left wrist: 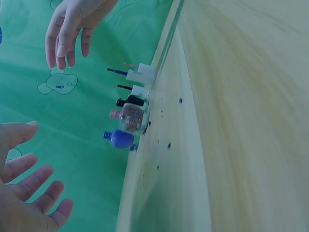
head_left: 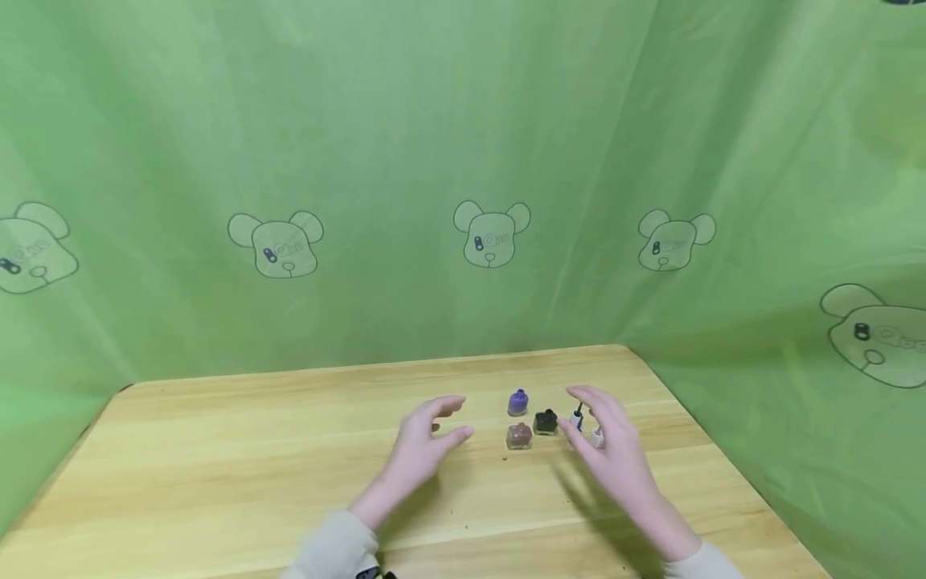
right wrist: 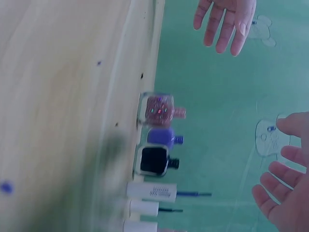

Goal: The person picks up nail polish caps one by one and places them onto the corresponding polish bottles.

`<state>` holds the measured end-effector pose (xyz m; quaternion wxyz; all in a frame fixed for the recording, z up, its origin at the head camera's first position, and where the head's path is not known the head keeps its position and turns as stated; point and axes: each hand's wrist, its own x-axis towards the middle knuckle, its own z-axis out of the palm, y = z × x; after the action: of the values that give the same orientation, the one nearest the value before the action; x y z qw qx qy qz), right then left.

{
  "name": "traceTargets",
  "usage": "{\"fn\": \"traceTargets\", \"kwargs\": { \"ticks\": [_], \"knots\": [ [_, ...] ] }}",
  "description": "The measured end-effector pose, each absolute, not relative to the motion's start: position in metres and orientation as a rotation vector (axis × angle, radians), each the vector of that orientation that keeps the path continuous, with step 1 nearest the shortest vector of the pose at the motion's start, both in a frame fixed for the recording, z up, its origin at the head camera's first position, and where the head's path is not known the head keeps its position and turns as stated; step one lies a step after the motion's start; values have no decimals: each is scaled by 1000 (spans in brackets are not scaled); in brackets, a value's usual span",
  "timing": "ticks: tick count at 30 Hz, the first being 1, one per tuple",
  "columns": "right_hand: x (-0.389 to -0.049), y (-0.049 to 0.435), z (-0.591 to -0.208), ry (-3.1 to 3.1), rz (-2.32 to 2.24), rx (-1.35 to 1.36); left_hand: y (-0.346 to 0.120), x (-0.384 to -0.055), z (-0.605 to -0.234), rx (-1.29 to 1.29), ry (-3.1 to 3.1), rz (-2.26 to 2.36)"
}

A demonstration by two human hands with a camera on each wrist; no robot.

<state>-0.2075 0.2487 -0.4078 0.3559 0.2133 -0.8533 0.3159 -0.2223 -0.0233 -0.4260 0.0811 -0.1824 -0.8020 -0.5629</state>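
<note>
Table edge (head_left: 362, 371) runs behind the bottles (head_left: 518, 437), room leftward; both hands (head_left: 425, 438) (head_left: 615, 442) hover, spread.

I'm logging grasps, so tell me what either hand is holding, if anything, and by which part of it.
Nothing is held. The left hand and right hand are empty, both clear of the bottles and caps standing on the table.

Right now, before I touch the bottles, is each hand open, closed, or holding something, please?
Left hand: open, holding nothing.
Right hand: open, holding nothing.
</note>
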Motion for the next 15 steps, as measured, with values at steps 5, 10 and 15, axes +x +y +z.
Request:
{"fn": "traceTargets", "kwargs": {
  "ticks": [5, 10, 15],
  "knots": [
    [-212, 263, -413, -2184, 808, 519, -10, -227, -427, -539, -2385, -1713],
    [-217, 277, -418, -2169, 819, 494, 5, -232, -428, -533, -2370, -1745],
    [-222, 287, -419, -2190, 837, 448, 18, -237, -431, -517, -2351, -1769]
  ]
}}
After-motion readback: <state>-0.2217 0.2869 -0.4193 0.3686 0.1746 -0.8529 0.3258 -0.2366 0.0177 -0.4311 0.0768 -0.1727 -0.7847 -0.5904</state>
